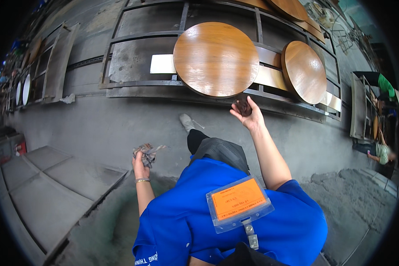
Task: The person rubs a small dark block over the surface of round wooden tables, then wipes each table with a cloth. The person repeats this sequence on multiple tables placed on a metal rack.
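Note:
My right hand (249, 114) is closed around a dark brown wad (243, 106), perhaps cloth or a pad; its kind is hard to make out. It is just below the near edge of a large round wooden tabletop (216, 60) with a glossy surface. Whether the wad touches that edge, I cannot tell. Off to the left and low, my left hand (140, 165) grips a crumpled patterned rag (149, 154), away from the wood. A smaller round wooden top (304, 72) lies to the right of the large one.
Both tops rest on pale boards (270, 76) across a dark metal rack (139, 84). A grey panelled surface (60, 181) is at lower left, another rack (57, 66) at far left. Two people (381, 150) are at far right. Grey floor (97, 128) lies between.

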`<state>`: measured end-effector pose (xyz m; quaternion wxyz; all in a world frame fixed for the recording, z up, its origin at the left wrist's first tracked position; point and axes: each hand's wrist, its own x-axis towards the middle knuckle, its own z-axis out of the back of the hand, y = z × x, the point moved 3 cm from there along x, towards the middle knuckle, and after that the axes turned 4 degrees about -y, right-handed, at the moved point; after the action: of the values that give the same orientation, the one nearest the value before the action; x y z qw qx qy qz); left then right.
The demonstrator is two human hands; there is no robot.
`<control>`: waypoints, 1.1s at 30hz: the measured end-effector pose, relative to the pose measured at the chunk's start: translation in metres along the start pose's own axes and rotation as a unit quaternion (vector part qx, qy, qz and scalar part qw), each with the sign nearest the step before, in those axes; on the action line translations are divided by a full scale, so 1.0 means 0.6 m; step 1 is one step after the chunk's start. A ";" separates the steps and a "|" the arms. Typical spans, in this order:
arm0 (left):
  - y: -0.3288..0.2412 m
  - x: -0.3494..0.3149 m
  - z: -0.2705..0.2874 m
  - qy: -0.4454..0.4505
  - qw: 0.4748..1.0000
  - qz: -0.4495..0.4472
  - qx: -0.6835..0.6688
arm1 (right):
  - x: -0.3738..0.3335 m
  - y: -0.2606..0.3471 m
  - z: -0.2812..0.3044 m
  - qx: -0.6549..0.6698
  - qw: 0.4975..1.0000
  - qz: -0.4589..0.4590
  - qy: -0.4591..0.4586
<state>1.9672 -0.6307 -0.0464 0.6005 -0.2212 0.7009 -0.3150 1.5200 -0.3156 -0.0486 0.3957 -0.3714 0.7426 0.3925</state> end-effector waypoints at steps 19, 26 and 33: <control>-0.275 0.216 0.064 0.078 0.977 0.111 -0.167 | -0.016 -0.179 -0.144 0.154 0.959 0.003 0.237; -0.395 0.275 -0.037 0.321 0.939 0.023 -0.119 | -0.051 -0.253 -0.161 0.257 0.943 0.014 0.213; -0.435 0.254 -0.145 0.510 0.829 0.144 -0.177 | -0.068 -0.321 -0.170 0.251 0.953 0.082 0.147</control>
<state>1.8364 -0.9043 0.0382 0.1469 -0.0276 0.9751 -0.1637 1.6727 -0.4754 -0.0300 0.3292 -0.2510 0.8951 0.1658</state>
